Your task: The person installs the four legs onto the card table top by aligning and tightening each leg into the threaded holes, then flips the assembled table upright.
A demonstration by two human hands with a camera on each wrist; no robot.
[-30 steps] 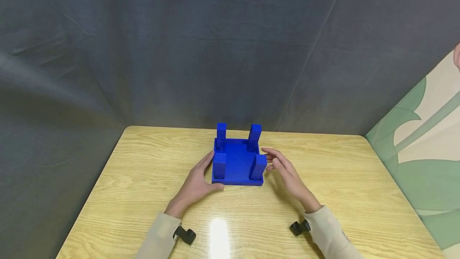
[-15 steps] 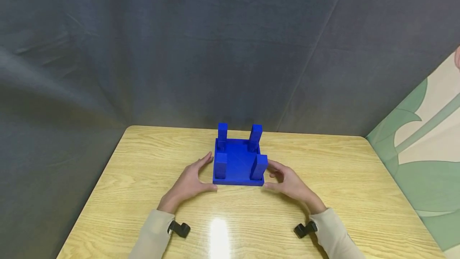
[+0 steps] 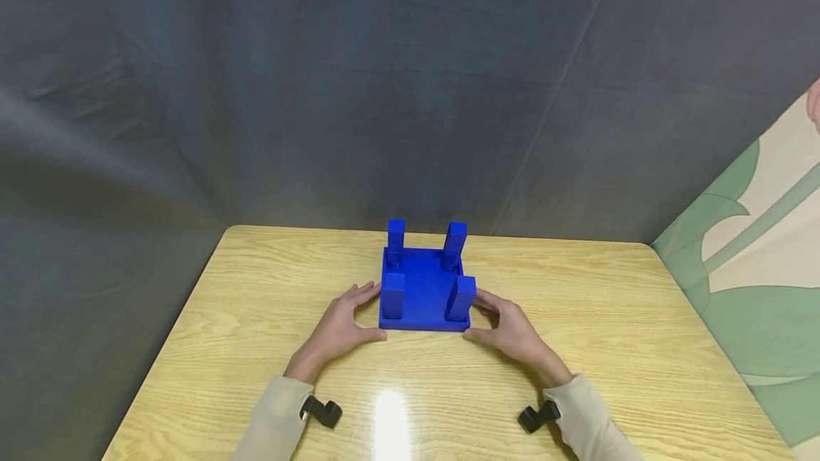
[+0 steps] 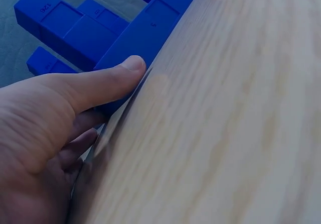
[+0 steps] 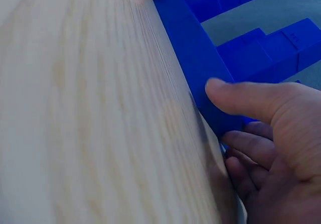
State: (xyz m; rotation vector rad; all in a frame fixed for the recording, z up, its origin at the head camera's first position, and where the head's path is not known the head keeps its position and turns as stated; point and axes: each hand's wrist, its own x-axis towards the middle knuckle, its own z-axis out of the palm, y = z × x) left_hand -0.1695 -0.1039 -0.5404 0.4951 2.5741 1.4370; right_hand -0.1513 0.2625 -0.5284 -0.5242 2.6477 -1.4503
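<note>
A blue square tray (image 3: pixel 425 294) with a low rim sits on the wooden table, an upright post rising at each corner. Its near-left post (image 3: pixel 393 297) and near-right post (image 3: pixel 461 299) are built of stepped blocks. My left hand (image 3: pixel 337 331) grips the near-left corner, fingers along the left side. In the left wrist view its thumb presses the tray's front wall (image 4: pixel 155 23), which bears a small mark. My right hand (image 3: pixel 514 334) holds the near-right corner likewise, thumb on the front wall (image 5: pixel 188 38) in the right wrist view. Some fingertips are hidden beside the tray.
The light wooden table (image 3: pixel 275 269) ends just behind the tray, at a dark grey curtain (image 3: pixel 410 91). A wall with a green leaf pattern (image 3: pixel 762 304) stands at the right. Each sleeve carries a black wrist mount, such as the left mount (image 3: pixel 322 411).
My right hand has come down toward the near-right corner, its thumb now at the front wall. My left hand drew back slightly, then closed in on the tray. The tray has barely moved.
</note>
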